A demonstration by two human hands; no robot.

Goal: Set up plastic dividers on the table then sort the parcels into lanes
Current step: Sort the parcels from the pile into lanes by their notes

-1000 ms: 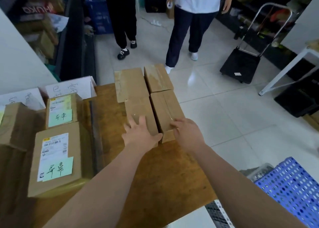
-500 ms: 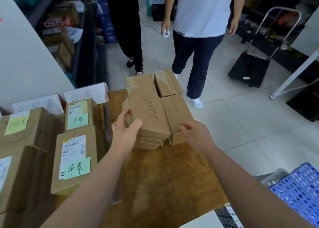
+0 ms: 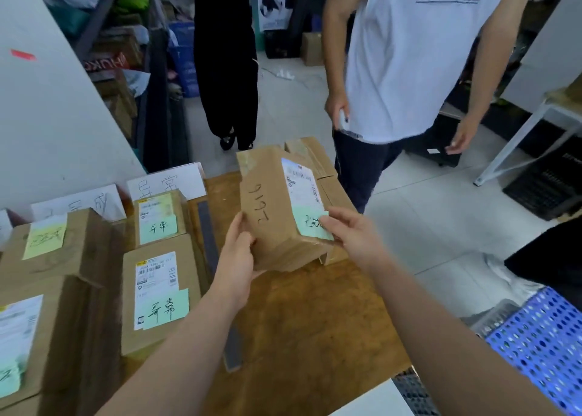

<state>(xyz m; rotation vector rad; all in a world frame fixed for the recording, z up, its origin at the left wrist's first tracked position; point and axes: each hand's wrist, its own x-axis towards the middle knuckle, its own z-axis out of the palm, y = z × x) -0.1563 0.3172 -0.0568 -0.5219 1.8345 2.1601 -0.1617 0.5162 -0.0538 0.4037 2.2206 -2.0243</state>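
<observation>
1. The white shirt (image 3: 409,53) at upper right is showing dark "MC", an unclear mark, then "S".
2. The lifted parcel (image 3: 271,214) at centre is bearing a handwritten number, upside down, roughly "2616".
3. The near green note (image 3: 163,310) and the far green note (image 3: 159,226), on boxes at left, are both reading "异常".
4. The red wrapper (image 3: 104,64) at upper left is showing "HUK".

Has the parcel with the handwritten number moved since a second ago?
Yes. The parcel lay flat among the other parcels on the table; now the left hand and right hand hold it raised above them.
</observation>
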